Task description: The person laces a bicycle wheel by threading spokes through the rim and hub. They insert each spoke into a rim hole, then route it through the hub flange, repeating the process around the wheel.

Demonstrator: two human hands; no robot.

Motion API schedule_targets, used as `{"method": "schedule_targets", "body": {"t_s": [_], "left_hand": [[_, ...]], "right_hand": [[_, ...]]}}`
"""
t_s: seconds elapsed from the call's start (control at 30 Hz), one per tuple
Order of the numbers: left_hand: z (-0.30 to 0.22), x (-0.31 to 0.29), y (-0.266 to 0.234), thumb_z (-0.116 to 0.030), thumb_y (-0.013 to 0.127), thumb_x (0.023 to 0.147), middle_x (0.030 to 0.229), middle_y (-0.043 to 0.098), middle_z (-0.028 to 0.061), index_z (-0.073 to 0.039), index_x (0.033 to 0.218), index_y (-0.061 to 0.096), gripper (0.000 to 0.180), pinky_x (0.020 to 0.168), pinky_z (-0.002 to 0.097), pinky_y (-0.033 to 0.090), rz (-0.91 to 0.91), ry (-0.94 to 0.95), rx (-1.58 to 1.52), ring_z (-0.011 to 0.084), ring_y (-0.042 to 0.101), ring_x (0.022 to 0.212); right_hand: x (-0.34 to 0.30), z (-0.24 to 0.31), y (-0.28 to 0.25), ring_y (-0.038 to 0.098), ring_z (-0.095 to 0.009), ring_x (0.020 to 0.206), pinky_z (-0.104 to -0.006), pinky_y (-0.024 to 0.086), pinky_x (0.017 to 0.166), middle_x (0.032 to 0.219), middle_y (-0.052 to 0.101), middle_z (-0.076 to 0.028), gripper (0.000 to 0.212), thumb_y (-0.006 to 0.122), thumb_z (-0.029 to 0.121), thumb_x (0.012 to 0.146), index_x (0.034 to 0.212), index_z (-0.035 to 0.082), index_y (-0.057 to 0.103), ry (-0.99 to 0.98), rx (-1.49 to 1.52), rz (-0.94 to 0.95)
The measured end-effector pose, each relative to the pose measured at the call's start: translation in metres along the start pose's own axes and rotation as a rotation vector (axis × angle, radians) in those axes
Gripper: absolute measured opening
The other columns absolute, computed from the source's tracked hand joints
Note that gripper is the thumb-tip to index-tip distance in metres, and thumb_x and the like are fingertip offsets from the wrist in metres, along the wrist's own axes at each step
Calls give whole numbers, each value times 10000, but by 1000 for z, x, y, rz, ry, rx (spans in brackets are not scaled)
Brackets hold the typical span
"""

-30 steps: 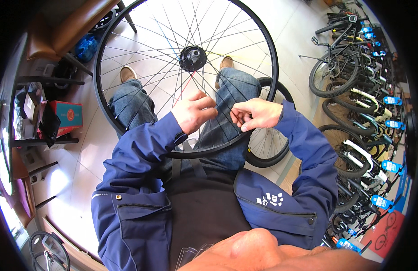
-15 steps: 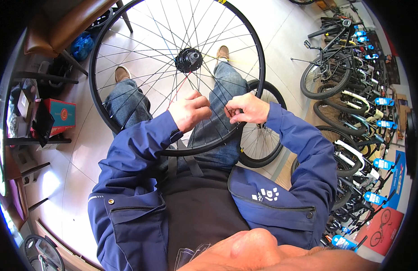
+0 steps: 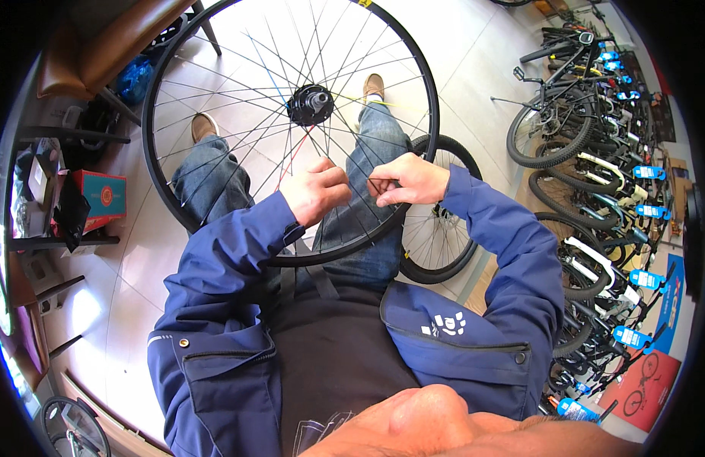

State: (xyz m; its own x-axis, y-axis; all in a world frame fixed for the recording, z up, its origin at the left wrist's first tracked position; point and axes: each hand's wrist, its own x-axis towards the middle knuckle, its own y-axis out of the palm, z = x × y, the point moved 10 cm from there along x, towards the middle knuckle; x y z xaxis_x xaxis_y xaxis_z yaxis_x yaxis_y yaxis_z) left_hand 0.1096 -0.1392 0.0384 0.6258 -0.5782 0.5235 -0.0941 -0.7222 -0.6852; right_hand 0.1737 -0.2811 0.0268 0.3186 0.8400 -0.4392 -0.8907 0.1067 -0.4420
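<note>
A large bicycle wheel with a black rim [image 3: 433, 114] and no tyre leans over my legs, its lower edge near my lap. Thin spokes, mostly black with a red, a blue and a yellow one, run out from the black hub [image 3: 311, 105]. My left hand [image 3: 317, 192] is closed among the lower spokes, its fingers curled around a spoke. To its right, my right hand [image 3: 408, 180] has thumb and fingers pinched together at another spoke, just inside the rim. The fingertips of the left hand are partly hidden.
A second wheel with a tyre [image 3: 444, 263] stands behind my right knee. Rows of parked bicycles [image 3: 554, 129] line the right side. At left are a brown chair [image 3: 113, 46], a blue plastic bag [image 3: 135, 78] and a red and teal box [image 3: 103, 195].
The wheel has shifted slightly to the left, its hub going left and a little down. Both hands have moved slightly left with it, still closed at the spokes.
</note>
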Motion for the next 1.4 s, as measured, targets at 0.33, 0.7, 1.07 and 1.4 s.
{"method": "schedule_targets", "body": {"t_s": [0.33, 0.7, 1.07, 1.4], "left_hand": [[10, -6, 26, -153, 838, 889, 1130, 689, 40, -133, 1050, 751, 185, 940, 413, 577, 121, -12, -29, 306, 647, 1096], [9, -5, 28, -152, 765, 865, 1067, 630, 56, -117, 954, 702, 114, 910, 404, 563, 48, 30, -62, 311, 596, 1085], [3, -2, 18, -147, 822, 877, 1091, 649, 60, -105, 1000, 731, 159, 925, 407, 572, 8, 48, -46, 319, 621, 1110], [-5, 0, -4, -128, 827, 893, 1087, 661, 51, -106, 1006, 730, 150, 916, 408, 584, -96, 32, -67, 314, 648, 1100]], "right_hand": [[-28, 16, 5, 657, -100, 786, -296, 580, 771, 1067, 782, -61, 927, 776, -61, 931, 1744, 121, 372, 141, 111, 56], [-9, 49, 35, 749, -374, 988, -471, 625, 793, 1051, 681, -147, 323, 925, 229, 823, 1036, 61, 750, -154, -861, 383], [-20, 27, 26, 731, -279, 857, -412, 595, 729, 927, 650, -82, 489, 880, 438, 881, 1064, 73, 608, -37, -1209, 81], [-10, 18, 22, 761, -263, 809, -414, 620, 664, 946, 642, -73, 310, 812, 275, 920, 1099, 110, 621, -58, -1217, -125]]}}
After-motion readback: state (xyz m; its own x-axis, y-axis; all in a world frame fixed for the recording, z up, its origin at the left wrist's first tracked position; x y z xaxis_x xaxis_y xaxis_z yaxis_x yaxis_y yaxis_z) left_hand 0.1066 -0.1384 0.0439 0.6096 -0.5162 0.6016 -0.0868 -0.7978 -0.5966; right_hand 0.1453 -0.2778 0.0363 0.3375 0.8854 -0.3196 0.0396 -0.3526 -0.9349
